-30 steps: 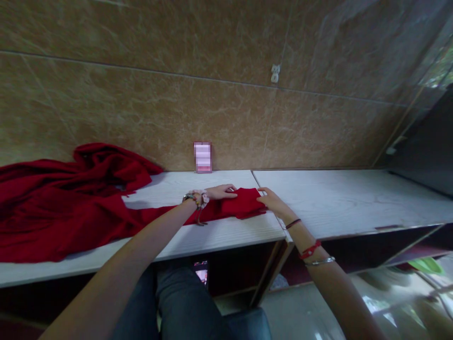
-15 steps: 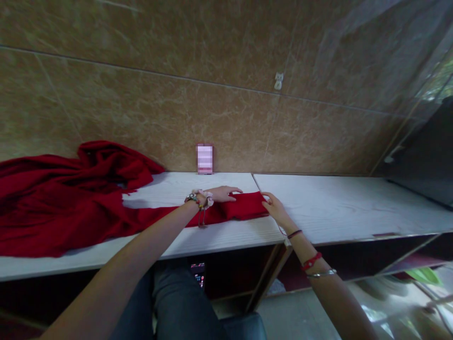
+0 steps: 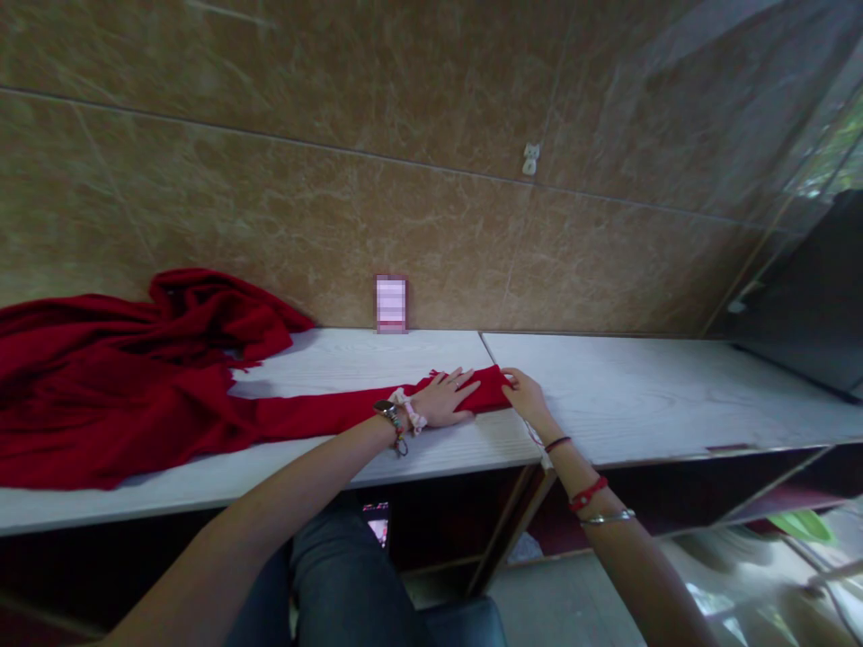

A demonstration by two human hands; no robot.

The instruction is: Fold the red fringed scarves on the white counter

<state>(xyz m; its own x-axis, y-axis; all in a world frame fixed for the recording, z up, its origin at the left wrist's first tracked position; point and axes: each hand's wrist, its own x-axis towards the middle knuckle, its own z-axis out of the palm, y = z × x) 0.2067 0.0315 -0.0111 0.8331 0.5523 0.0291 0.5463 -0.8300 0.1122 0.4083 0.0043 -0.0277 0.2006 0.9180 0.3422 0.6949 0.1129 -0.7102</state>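
A long red cloth with a fringed edge, looking like a scarf (image 3: 303,415), stretches along the white counter, its right part folded into a narrow band. My left hand (image 3: 445,398) lies flat on that band with fingers spread. At the band's right end, my right hand (image 3: 526,394) pinches the edge between thumb and fingers. Toward the left, the rest of the cloth is bunched in loose folds, some of it against the wall.
The white counter (image 3: 640,386) runs along a brown marbled wall (image 3: 270,207). A small blurred card-like item (image 3: 392,304) leans on the wall. A phone (image 3: 378,524) is by my leg below the counter edge. A dark panel (image 3: 809,296) stands at the right.
My left hand has moved a little right and toward me, and its palm now lies flat on the folded band. My right hand stays at the band's end.
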